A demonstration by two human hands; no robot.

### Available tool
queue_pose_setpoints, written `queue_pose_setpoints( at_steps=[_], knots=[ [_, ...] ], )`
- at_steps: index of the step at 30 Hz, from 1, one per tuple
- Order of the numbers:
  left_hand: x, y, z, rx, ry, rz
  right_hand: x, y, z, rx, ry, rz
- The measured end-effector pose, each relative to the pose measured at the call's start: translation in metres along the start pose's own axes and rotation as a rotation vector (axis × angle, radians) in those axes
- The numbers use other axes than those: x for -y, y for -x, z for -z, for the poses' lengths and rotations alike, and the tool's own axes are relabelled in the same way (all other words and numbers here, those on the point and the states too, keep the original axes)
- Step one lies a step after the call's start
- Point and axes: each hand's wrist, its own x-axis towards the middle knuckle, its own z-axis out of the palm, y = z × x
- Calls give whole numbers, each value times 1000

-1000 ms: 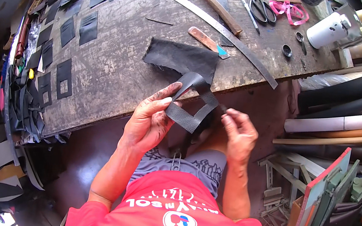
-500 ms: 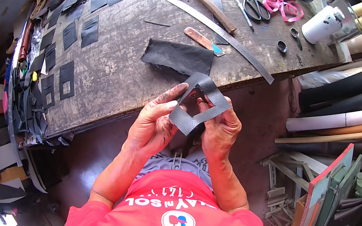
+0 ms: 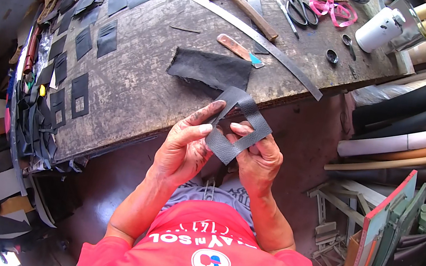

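A black grained leather frame (image 3: pixel 254 134) with a square window cut through it is held up in front of me, off the table's near edge. My left hand (image 3: pixel 186 145) pinches its left side between thumb and fingers. On the right side, my right hand (image 3: pixel 259 160) grips the frame, and some of its fingertips show through the window. Dark stains mark the fingers. Just beyond, a folded piece of black cloth or leather (image 3: pixel 209 69) lies at the table edge. A cutter knife with a wooden handle (image 3: pixel 238 49) rests behind that.
On the worn wooden table (image 3: pixel 138 75) lie a steel ruler (image 3: pixel 256 41), a hammer (image 3: pixel 250 12), black scissors (image 3: pixel 301 10) and a white bottle (image 3: pixel 379 29). Black leather pieces (image 3: pixel 107 39) spread across the left. Material rolls (image 3: pixel 397 144) stand at right.
The leather frame has tilted a little and shifted slightly down and right. My right hand's fingers have shifted along its edge. Both hands still hold it.
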Motion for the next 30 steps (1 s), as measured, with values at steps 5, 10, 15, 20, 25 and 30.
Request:
queue_pose_setpoints(
  at_steps=[5, 10, 15, 20, 25, 30],
  knots=[
    [0, 2, 4, 107, 57, 15, 5, -6, 3, -45, 102, -29],
    [-1, 2, 1, 87, -1, 11, 10, -4, 10, 110, 183, 109],
    [-2, 0, 13, 165, 52, 66, 11, -9, 12, 81, 200, 122],
    [0, 2, 9, 94, 50, 74, 11, -7, 13, 171, 172, 181],
    [0, 3, 11, 96, 125, 103, 13, -8, 12, 149, 223, 186],
    [5, 1, 20, 63, 179, 95, 7, -10, 12, 52, 342, 163]
  ],
)
